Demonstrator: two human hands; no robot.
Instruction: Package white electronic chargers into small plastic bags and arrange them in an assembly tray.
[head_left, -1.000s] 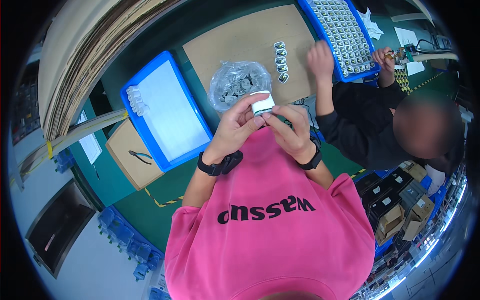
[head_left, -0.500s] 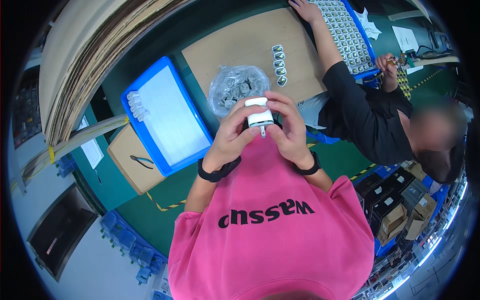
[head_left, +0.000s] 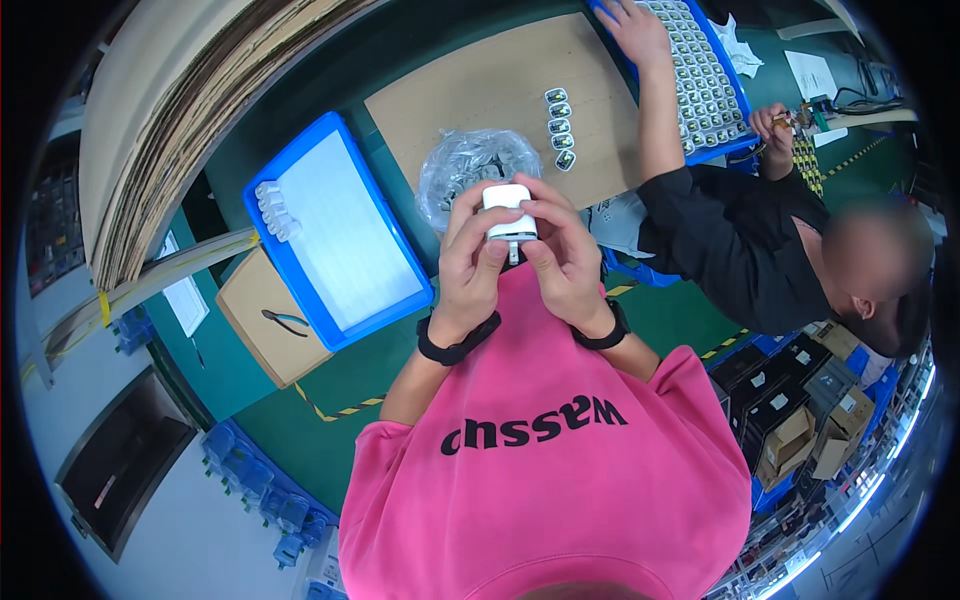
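Head view, around: a green bench (head_left: 330, 390) with a big brown card sheet (head_left: 480, 90) on it.
Bag: a clear plastic bag (head_left: 465, 165) of small parts lies on the card sheet, just past the hands.
Row of parts: a few small shiny parts (head_left: 560, 130) sit in a line on the card sheet, right of the bag.
Left tray: a flat blue tray (head_left: 340, 235) lies to the left, with a few small white pieces (head_left: 273, 210) in its top corner.
Box: a brown box (head_left: 270, 325) sits by the tray, with pliers (head_left: 287, 319) on top.
Far tray: another blue tray (head_left: 700, 80) full of small shiny parts is at the top right.
Other person: a person in a black top (head_left: 750, 250) sits on the right, with one hand (head_left: 635, 30) on the far tray and the other hand (head_left: 772, 125) near the bench edge.
Left hand: the left hand (head_left: 470, 265) is curled tight on the left side of a small white plug (head_left: 508, 212).
Right hand: the right hand (head_left: 565, 255) grips the plug's right side, thumb on its front.
Where the plug is: up in the air between both hands, in front of the bag, above the pink shirt (head_left: 550, 470).
In the way: the hands and plug cover the near part of the bag.
Hard to see: the plug's sides are hidden by fingers; the small metal bit under it is too small to make out.
Cut off: the stacked card (head_left: 170, 110) at the top left runs out of the picture.
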